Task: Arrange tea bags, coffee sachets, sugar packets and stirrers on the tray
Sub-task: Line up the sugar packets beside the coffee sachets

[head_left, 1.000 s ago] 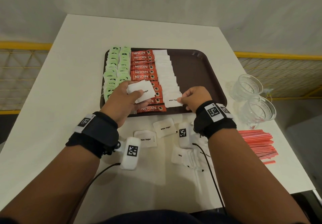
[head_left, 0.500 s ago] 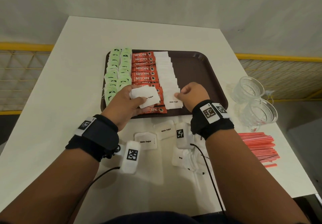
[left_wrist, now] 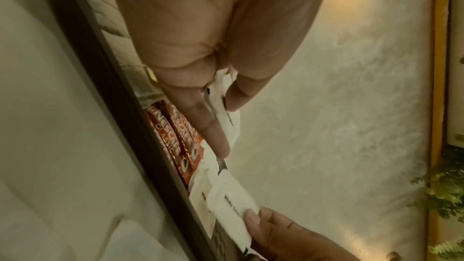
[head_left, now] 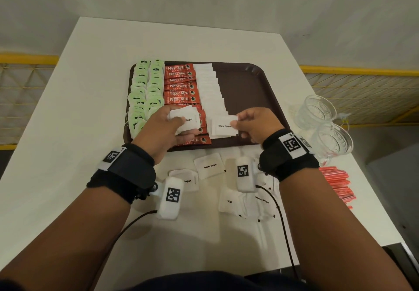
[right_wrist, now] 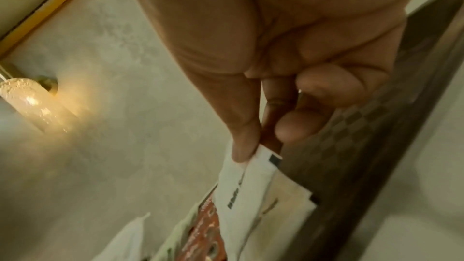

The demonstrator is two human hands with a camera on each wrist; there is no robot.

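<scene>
A dark brown tray [head_left: 251, 91] holds two columns of green tea bags [head_left: 146, 91], a column of red coffee sachets [head_left: 180, 86] and a column of white sugar packets [head_left: 210, 91]. My left hand [head_left: 167, 129] hovers over the tray's near left and pinches a small stack of sugar packets [head_left: 187, 120], seen edge-on in the left wrist view [left_wrist: 227, 118]. My right hand [head_left: 254, 125] pinches one sugar packet [head_left: 224, 125] by its right edge at the near end of the sugar column, the same packet [right_wrist: 247, 192] in the right wrist view. Red stirrers [head_left: 335, 184] lie on the table, right.
Several loose sugar packets [head_left: 209, 166] lie on the white table [head_left: 79, 132] in front of the tray, between my wrists. Two glass cups [head_left: 326, 123] stand right of the tray. Yellow railings run along both sides beyond the table.
My right hand has moved a little right and back with its sugar packet at the column's near end. My left hand has kept its stack, shifting slightly.
</scene>
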